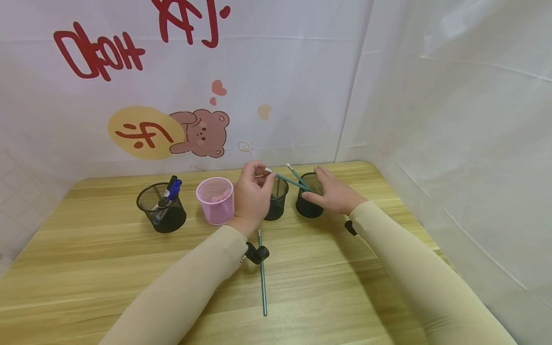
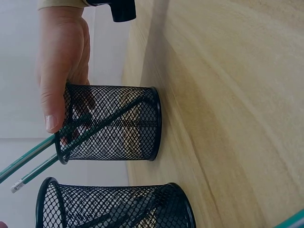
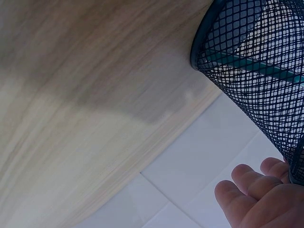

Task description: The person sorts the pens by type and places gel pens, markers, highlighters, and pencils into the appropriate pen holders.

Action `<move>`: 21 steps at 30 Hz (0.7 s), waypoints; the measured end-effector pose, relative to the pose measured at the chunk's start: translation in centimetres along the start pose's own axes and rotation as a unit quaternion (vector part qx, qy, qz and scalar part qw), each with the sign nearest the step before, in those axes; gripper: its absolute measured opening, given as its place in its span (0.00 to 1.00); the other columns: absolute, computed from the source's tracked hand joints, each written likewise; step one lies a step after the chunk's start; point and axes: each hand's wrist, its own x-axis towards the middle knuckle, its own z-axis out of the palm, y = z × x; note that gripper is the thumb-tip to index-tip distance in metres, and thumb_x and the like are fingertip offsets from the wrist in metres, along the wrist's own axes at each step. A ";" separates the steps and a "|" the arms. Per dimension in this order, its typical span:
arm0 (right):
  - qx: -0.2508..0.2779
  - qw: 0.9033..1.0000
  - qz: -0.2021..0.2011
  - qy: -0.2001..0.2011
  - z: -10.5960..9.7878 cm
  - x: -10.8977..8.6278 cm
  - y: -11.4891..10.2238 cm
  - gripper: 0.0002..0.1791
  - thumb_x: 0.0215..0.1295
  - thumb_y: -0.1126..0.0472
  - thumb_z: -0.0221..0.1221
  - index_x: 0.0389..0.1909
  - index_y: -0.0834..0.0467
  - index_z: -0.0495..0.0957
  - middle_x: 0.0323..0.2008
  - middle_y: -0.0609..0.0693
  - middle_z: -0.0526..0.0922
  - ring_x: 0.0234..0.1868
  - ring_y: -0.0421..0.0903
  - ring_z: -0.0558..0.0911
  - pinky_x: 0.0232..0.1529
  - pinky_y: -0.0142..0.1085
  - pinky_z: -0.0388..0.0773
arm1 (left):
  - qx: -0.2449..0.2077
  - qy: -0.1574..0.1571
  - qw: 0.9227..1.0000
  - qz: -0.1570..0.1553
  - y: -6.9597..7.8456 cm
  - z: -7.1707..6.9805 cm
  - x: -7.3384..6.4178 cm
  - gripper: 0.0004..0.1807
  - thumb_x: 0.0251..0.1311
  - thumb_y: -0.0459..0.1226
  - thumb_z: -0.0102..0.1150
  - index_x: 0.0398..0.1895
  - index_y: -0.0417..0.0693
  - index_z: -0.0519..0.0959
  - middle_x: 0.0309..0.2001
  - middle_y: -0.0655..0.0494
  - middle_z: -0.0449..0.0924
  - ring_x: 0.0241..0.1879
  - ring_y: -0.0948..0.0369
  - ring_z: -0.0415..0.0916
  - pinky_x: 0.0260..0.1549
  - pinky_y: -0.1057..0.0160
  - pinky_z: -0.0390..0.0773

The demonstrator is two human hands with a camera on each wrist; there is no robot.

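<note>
My left hand (image 1: 254,194) pinches a green pencil (image 1: 290,180) near its white eraser end. The pencil slants down to the right, its lower end in the right-hand black mesh pen cup (image 1: 308,207). Another green pencil (image 1: 296,173) leans inside that cup, eraser up. My right hand (image 1: 338,194) holds this cup by the rim, thumb on the near side and fingers at the far side. In the left wrist view, the right thumb (image 2: 53,107) lies over the rim. Partly behind my left hand stands a second black mesh pen cup (image 1: 276,206) with dark sticks inside.
One green pencil (image 1: 263,287) lies on the wooden table (image 1: 327,287), partly under my left wrist's camera. To the left stand a pink cup (image 1: 217,211) with pink pieces inside and a black mesh cup (image 1: 172,220) with markers (image 1: 173,190). White sheeting (image 1: 302,96) borders the table.
</note>
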 end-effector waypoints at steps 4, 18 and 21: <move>-0.001 1.000 -0.003 0.003 0.1 0.1 0.1 0.61 0.71 0.26 0.52 0.84 0.65 0.42 0.85 0.64 0.44 0.85 0.63 0.51 0.82 0.58 0.57 | -0.001 -0.008 1.000 -0.002 0.0 0.0 -0.1 0.12 0.69 0.31 0.65 0.52 0.41 0.75 0.44 0.46 0.87 0.40 0.52 0.90 0.40 0.65 0.85; -0.005 1.000 -0.006 0.007 0.1 0.1 0.0 0.60 0.72 0.26 0.53 0.84 0.66 0.43 0.85 0.65 0.46 0.84 0.64 0.55 0.81 0.59 0.60 | 0.009 -0.022 1.000 0.009 -0.4 -0.1 -0.3 0.09 0.70 0.32 0.64 0.49 0.41 0.78 0.47 0.43 0.88 0.43 0.52 0.88 0.46 0.56 0.87; -0.006 1.000 -0.004 0.006 0.0 0.0 -0.1 0.60 0.72 0.27 0.53 0.84 0.66 0.43 0.85 0.65 0.46 0.83 0.64 0.55 0.81 0.59 0.60 | 0.015 -0.029 0.999 0.020 -0.5 -0.3 -0.4 0.09 0.70 0.32 0.64 0.49 0.41 0.78 0.47 0.45 0.89 0.43 0.53 0.88 0.44 0.59 0.86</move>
